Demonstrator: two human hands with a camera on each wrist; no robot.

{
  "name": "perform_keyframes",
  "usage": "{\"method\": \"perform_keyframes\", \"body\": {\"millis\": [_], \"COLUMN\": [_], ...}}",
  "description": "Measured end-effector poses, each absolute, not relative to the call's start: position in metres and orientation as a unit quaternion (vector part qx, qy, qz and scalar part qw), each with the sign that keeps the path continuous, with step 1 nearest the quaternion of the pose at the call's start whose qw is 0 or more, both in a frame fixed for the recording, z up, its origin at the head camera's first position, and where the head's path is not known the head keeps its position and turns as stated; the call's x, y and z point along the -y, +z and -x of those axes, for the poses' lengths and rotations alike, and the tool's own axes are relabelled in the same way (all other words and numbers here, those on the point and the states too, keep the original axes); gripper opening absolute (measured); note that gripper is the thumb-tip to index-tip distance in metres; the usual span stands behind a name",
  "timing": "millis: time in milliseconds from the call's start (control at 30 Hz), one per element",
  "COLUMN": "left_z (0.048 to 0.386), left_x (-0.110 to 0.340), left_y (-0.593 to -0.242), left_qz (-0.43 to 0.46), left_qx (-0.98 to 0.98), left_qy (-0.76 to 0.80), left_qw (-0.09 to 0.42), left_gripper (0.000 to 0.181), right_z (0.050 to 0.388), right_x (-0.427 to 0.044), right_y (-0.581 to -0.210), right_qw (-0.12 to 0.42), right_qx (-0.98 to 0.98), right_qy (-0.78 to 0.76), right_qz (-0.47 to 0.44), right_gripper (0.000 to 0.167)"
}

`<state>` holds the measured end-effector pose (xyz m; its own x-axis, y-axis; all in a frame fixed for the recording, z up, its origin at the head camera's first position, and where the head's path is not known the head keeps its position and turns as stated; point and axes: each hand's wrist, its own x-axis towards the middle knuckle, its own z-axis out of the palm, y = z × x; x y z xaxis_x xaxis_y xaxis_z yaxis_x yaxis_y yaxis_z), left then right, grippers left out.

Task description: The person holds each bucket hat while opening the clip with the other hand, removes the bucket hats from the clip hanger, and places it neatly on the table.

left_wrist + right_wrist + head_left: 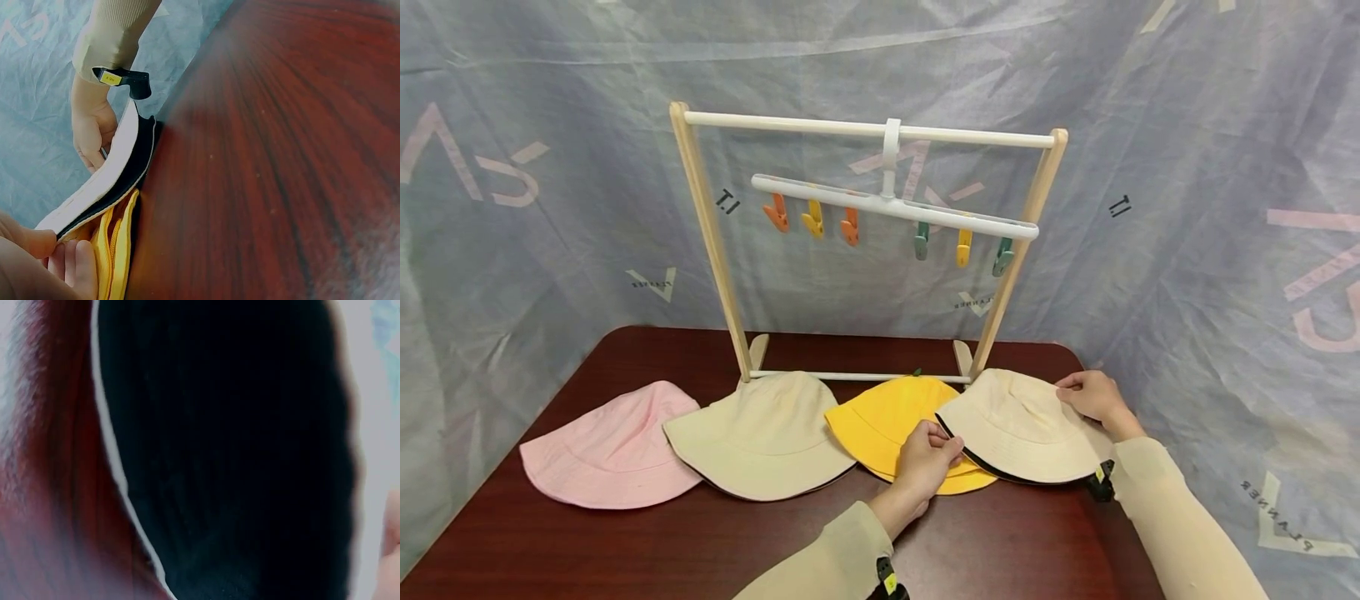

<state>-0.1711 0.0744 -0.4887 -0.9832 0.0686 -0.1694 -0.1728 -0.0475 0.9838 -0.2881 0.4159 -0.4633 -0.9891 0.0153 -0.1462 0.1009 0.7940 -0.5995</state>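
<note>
A cream bucket hat [1018, 421] with a black lining [237, 450] lies at the right end of a row of hats, its brim overlapping a yellow bucket hat [872, 417]. At its left brim edge, my left hand [923, 460] pinches the cloth between thumb and fingers, over the yellow brim. On the opposite side my right hand [1093, 395] grips the cream hat's edge; some of those fingertips are hidden behind it. The left wrist view shows the brim [103, 181] lifted a little, with the dark lining facing the table. Most of the right wrist view is filled by that lining.
A beige bucket hat [767, 442] and a pink one [617, 458] lie to the left on the dark red table [1000, 550]. Behind them stands a wooden rack [703, 225], where a white hanger [850, 198] carries several coloured clips [963, 248]. Grey cloth [1187, 125] surrounds the table.
</note>
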Motion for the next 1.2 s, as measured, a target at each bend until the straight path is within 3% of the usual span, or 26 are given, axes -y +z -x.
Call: {"method": "perform_keyframes", "body": {"millis": [333, 1200], "left_z": [0.170, 0.177], "left_x": [-0.075, -0.068], "left_y": [-0.487, -0.487], "left_qz": [0.025, 0.025], "left_qx": [-0.731, -0.700], "left_qy": [0.678, 0.702], "left_qw": [0.074, 0.129], "left_gripper": [0.022, 0.026], "right_z": [0.286, 0.287], "right_x": [-0.412, -0.406], "right_y": [-0.461, -0.472], "right_qw": [0.049, 0.025], "right_qx": [-0.957, -0.973], "right_qy": [-0.283, -0.229], "right_qz": [-0.039, -0.013], "right_gripper": [0.026, 0.023]}}
